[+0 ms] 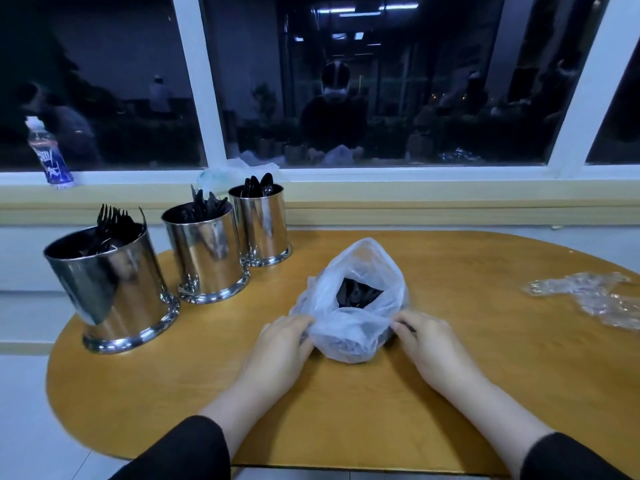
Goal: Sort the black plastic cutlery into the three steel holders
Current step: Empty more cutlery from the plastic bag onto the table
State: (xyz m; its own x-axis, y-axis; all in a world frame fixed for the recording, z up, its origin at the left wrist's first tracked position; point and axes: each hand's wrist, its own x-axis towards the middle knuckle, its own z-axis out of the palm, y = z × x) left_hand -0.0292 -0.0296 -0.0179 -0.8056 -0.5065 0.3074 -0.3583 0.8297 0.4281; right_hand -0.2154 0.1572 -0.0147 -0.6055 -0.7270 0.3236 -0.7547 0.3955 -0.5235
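Head view, the only one: thin white plastic bag (349,313) sits on the table (450,393) dead centre in front of the person, mouth gaping up and away from them, w/ a clump of black plastic cutlery (358,294) showing dark inside. Left hand (280,344) grips the bag's near-left edge, right hand (427,341) grips the near-right edge — fingers curled into the film on both sides, hands set apart w/ the bag between them. Neither is nearer; bag is equidistant.

Which way the pieces' long axes lie in the bag — can't tell, too bunched and dark.

The three steel holders (204,252) stand in a row to the left, running from near-left to far, already holding forks, knives(?) and spoons. So anything lifted out goes left and forward; I'd say the left hand has the shorter reach, esp. to the nearest holder.
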